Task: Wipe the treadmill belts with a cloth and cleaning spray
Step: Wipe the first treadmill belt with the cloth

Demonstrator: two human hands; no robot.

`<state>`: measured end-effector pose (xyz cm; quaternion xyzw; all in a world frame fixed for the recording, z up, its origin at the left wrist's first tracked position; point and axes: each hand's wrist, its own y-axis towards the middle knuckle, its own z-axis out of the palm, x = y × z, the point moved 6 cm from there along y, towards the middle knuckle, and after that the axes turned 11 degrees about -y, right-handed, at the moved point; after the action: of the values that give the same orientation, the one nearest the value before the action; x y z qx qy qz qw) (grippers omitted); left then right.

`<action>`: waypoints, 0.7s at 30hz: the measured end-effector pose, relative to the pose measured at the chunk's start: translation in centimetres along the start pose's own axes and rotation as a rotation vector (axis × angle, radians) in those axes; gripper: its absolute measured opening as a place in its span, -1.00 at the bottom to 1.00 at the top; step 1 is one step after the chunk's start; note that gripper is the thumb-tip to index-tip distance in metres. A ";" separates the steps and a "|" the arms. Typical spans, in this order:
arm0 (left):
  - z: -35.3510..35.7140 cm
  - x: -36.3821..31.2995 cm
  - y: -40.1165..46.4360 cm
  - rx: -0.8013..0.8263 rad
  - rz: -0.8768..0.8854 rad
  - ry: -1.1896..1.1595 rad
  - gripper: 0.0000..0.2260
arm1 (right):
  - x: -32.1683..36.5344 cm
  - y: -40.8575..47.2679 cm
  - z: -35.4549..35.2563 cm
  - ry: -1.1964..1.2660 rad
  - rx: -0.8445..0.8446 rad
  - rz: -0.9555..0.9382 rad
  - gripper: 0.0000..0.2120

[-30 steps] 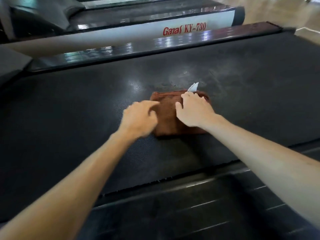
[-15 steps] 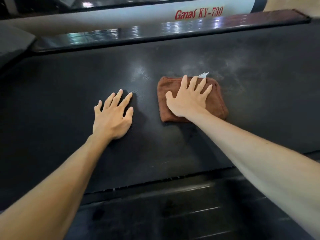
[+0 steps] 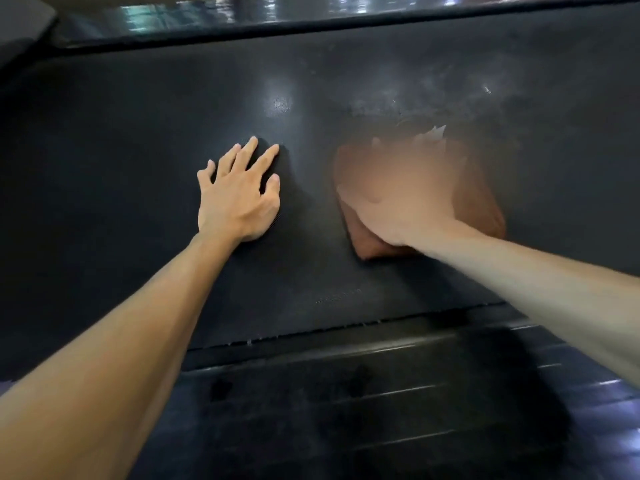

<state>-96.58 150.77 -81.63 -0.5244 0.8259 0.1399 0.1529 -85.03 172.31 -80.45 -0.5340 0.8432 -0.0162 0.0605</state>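
Plainly the wiping stroke is under way: the right hand [image 3: 405,195] lies on top of the brown cloth [image 3: 485,209], pressing it against the black treadmill belt [image 3: 138,150], and both hand and cloth are smeared with motion blur. The blur hides whether the fingers are flat or gripping the fabric, so the hand's state cannot be told beyond the palm covering most of the cloth. The left hand [image 3: 239,195] rests flat and open on the belt just left of the cloth, fingers spread and straight, holding nothing; it appears to brace the person's weight. To do this step well, the judgement is that the palm should keep even pressure across the whole folded pad, travelling in overlapping passes over the hazy, greyish film [image 3: 450,88] that shows beyond and to the right of the cloth, where residue seems heaviest. The bracing hand should stay clear of the wiping path. The cloth sits right of centre on the belt, folded into a roughly rectangular pad; its long axis seems to run from near-left to far-right, slightly skewed to the belt's edge, though blur makes the outline uncertain. A small white tag [image 3: 437,132] pokes out from its far edge, pointing away from the person toward the glossy side rail [image 3: 311,15].
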 end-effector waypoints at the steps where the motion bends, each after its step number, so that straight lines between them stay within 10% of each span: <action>1: -0.1 0.0 0.0 -0.007 -0.002 -0.008 -0.53 | 1.6 -0.7 0.0 0.008 -0.035 -0.032 -0.11; 6: -0.2 0.2 0.1 -0.019 0.014 -0.014 -0.53 | 4.8 -8.5 0.7 -0.042 -0.073 -0.272 -0.22; 14: -0.1 0.3 0.1 -0.039 0.010 -0.034 -0.53 | 0.7 -3.9 0.3 -0.051 -0.088 -0.052 -0.17; 21: -0.3 0.1 0.1 -0.038 0.032 -0.025 -0.52 | 8.2 -9.9 0.7 0.035 -0.091 -0.232 -0.32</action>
<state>-96.80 150.59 -81.38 -0.5121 0.8294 0.1646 0.1509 -79.48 160.71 -80.88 -0.6297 0.7766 0.0058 0.0193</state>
